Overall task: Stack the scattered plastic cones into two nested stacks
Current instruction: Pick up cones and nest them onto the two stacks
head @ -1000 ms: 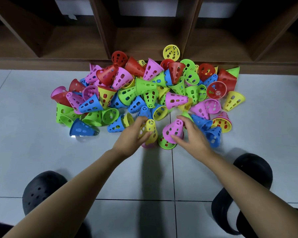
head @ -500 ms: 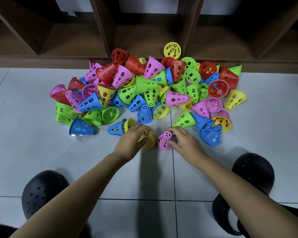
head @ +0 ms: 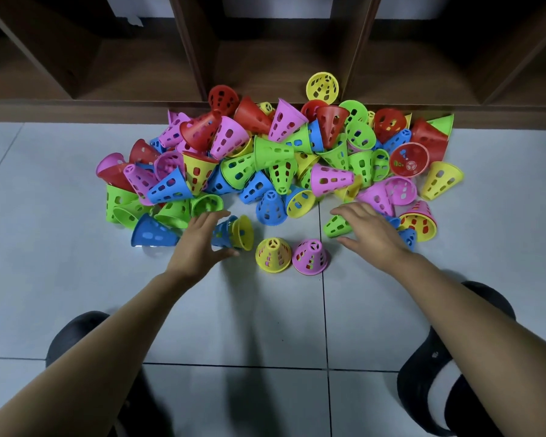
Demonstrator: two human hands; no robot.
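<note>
Both grips apart and empty, the left hand point(head: 199, 244) and right hand point(head: 371, 234) are hovering at the pile point(head: 275, 152), a stray sweep risking toppling the mid-frame yellow cone point(head: 273, 255) and pink cone point(head: 311, 257).

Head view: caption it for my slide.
Yellow perforated plastic cone and pink perforated plastic cone stand upright; left hand and right hand reach toward the multicoloured cone pile.
</note>
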